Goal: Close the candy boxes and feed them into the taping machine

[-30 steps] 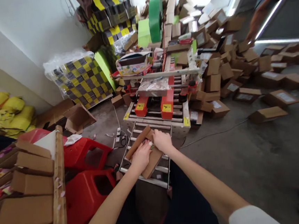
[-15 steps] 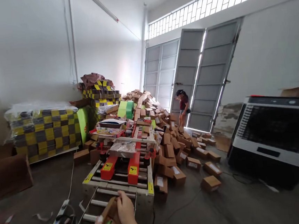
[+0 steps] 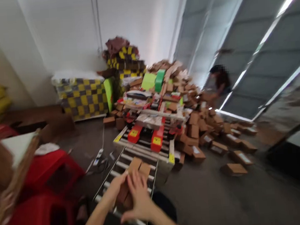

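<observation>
A small brown cardboard box (image 3: pixel 135 164) rests on the metal rollers of the conveyor (image 3: pixel 116 173) in front of me; its top flaps look folded down. My left hand (image 3: pixel 117 185) lies on the box's left side, fingers stretched out and blurred. Across the top of the box my right hand (image 3: pixel 140 196) is laid flat, fingers extended and thumb spread wide. The two hands meet near the middle of the box and cover much of it. What the box contains is hidden.
Ahead stands a tape-sealing machine with red guides (image 3: pixel 156 143) and a green tape roll (image 3: pixel 160 80). Beyond it, many boxes (image 3: pixel 194 126) are heaped on the floor. A person (image 3: pixel 221 81) bends near the grey doors. Red plastic stools or bins (image 3: pixel 50 170) are at left, beside a power strip (image 3: pixel 98 157).
My view has swung left and down. The box's flaps, open half a second ago with something green inside, now lie down under my hands. The person by the doors has bent over.
</observation>
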### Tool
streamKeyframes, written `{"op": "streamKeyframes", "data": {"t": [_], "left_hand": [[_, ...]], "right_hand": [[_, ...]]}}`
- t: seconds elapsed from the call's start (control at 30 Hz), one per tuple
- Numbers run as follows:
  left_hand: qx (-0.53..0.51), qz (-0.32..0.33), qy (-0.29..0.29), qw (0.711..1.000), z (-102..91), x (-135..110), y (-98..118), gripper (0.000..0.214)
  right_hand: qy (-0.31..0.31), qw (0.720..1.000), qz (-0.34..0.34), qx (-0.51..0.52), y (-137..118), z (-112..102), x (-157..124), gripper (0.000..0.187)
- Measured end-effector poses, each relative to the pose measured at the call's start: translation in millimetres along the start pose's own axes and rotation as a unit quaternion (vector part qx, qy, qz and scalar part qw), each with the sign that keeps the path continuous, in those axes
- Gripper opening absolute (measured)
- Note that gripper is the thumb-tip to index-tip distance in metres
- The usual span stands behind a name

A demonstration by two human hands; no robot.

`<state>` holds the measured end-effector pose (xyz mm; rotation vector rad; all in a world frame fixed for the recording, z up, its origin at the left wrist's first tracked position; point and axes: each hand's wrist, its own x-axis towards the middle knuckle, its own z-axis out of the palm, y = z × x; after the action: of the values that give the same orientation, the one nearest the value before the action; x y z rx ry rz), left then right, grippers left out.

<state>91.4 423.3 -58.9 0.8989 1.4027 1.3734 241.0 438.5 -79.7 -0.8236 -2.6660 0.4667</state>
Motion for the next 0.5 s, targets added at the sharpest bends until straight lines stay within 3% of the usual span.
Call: {"op": "streamKeyframes", "data": {"t": [0.1,0.17,0.23,0.37,0.43,0.5], "left_hand": [[-0.134,-0.026,0.102,0.985,-3.1,-14.6,1.7,0.052],[-0.133,-0.047,0.158,0.977,-9.8,-31.3,-2.1,0.054],[-0.115,-0.081,0.178,0.974,-21.8,-52.4,-6.8,0.058],[-0.069,-0.107,0.221,0.967,-55.7,-102.1,-7.6,0.068],[-0.031,-0.082,0.252,0.964,-70.2,-138.8,4.2,0.063],[0.026,-0.037,0.296,0.954,-79.6,-186.7,27.1,0.05]], "right_hand": [[-0.048,0.997,0.025,-0.056,16.4,-23.1,21.3,0.115],[-0.066,0.993,0.032,-0.091,39.7,-32.6,44.4,0.107],[-0.081,0.987,0.045,-0.133,70.6,-46.6,73.0,0.101],[-0.058,0.974,0.11,-0.191,123.9,-95.8,131.7,0.08],[-0.032,0.973,0.124,-0.193,127.4,-109.3,148.2,0.067],[0.002,0.974,0.123,-0.188,114.1,-95.4,152.1,0.055]]}}
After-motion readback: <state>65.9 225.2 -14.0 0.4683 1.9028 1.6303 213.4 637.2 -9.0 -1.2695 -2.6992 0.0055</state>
